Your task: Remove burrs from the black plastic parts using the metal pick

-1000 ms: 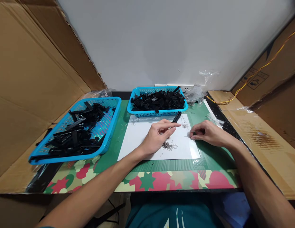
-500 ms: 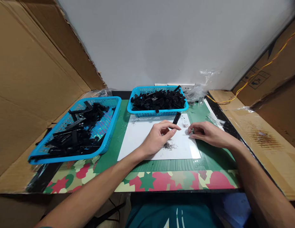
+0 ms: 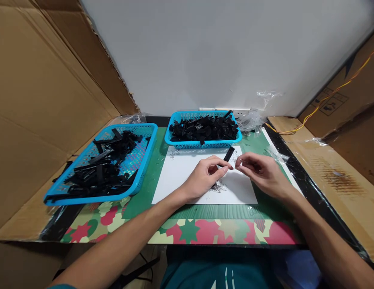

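Observation:
Over the white sheet [image 3: 178,172], my left hand [image 3: 203,176] is closed around a narrow black plastic piece [image 3: 229,153]. The piece's far end sticks up past my fingers; its near end is hidden behind them. Just to the right, my right hand [image 3: 263,171] pinches with thumb and index finger, its tips close to my left fingertips. Whatever it holds is too small to make out. Below my left hand lies a heap of tiny, thin dark wire-like bits [image 3: 218,188]. More such bits are scattered near the sheet's far edge.
A blue basket [image 3: 141,176] of black plastic pieces stands at left. Another blue basket [image 3: 201,144], heaped with small black pieces, stands behind the sheet. Clear plastic bags [image 3: 251,119] lie at back right. Cardboard [image 3: 54,80] walls the left; a yellow cable [image 3: 313,112] runs at right.
My right hand has moved left, closer to my left hand. The black piece has tilted and moved slightly right with my left hand. The view has shifted a little.

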Motion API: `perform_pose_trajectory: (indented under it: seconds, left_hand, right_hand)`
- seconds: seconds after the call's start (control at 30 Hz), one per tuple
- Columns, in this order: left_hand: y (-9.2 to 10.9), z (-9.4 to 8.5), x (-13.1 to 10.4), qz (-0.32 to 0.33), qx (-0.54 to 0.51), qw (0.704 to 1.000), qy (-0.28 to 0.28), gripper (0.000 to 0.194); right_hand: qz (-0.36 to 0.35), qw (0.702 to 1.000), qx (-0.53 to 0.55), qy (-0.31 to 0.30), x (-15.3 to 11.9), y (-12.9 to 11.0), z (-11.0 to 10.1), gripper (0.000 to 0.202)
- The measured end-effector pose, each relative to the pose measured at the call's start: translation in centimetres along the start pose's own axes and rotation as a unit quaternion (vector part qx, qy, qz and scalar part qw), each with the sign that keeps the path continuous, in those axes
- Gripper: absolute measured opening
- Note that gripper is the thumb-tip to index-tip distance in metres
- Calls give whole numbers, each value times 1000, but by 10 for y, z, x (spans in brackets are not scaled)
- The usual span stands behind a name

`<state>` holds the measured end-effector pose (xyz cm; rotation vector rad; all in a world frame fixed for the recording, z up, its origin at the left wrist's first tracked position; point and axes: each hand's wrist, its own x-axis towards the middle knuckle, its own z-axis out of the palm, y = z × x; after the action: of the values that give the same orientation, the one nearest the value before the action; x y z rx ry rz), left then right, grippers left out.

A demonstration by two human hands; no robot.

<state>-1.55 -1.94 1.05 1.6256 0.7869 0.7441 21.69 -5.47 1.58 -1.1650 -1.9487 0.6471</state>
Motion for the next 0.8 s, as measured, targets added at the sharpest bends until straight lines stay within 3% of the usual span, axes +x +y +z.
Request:
perform_pose_trajectory:
  seconds: [0.13,0.27,0.6,0.8]
  left_hand:
    - [0,1,-1,-22,-73,997,-28,33]
    - [0,2,-1,-41,-118,991,-51,35]
    - [0,2,-2,-20,-95,995,-24,34]
    - [3,2,-2,33,-6,999,-11,31]
  right_hand:
    - [-124,987,-56,85,1,-7,21,12]
    - [-173,977,-63,107,-1,-8,28,16]
    - [-132,988,-21,75,3,-13,22,16]
    - [-47,996,40,64,1,-13,19,10]
